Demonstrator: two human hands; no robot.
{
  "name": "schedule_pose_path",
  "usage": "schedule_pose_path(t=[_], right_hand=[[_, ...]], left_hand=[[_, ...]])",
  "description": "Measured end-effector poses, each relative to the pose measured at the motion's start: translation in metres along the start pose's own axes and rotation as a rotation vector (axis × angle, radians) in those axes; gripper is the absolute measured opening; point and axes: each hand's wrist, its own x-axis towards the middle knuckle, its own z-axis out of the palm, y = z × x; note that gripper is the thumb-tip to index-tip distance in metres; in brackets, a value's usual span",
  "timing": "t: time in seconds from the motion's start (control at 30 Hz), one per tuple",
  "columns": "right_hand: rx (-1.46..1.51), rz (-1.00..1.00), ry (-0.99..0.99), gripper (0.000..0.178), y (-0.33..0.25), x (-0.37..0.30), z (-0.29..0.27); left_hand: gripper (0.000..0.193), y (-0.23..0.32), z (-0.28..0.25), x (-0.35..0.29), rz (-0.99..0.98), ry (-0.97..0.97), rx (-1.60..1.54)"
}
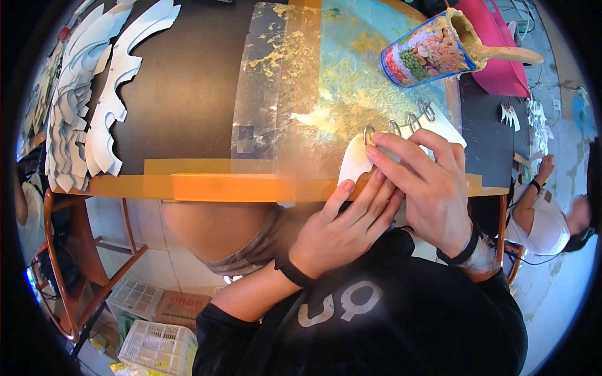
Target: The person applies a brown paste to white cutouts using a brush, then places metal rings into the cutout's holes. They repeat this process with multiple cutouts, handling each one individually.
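Observation:
A white scallop-edged piece (355,158) of paper or thin card lies at the near edge of the table, under my hands. Several oval silver wire loops, like paper clips, stand along it; the nearest metal loop (369,135) is at the fingertips of my right hand (433,188), pinched there against the piece. My left hand (351,225) steadies the near edge of the white piece, its thumb on the left corner and its other fingers reaching partly under my right hand. The right hand hides the middle of the piece.
A glue-smeared clear sheet (263,94) covers the table's middle. Beyond it a printed tin can (420,53) tilts, a glue-coated stick (511,54) poking out, beside a pink basket (501,69). White cut pieces (116,94) pile up left. Another person (539,219) sits at right.

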Motion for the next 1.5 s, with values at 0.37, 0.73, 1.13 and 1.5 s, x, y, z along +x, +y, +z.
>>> schedule_pose_path(t=[0.37,0.73,1.13,1.5], right_hand=[[0.019,0.005,-0.016,0.045,0.001,0.0,0.001],[0.215,0.451,0.204,0.02,0.091,-0.039,-0.014],[0.54,0.657,0.225,0.017,0.104,-0.049,0.002],[1.015,0.471,0.422,0.01,0.094,-0.033,0.008]], left_hand=[[0.047,0.001,0.0,-0.001,-0.007,-0.012,-0.014],[0.043,0.002,-0.005,0.003,-0.017,-0.022,0.02],[0.046,0.014,-0.036,-0.006,-0.065,-0.072,-0.15],[0.042,0.042,-0.057,-0.02,-0.079,-0.105,-0.053]])
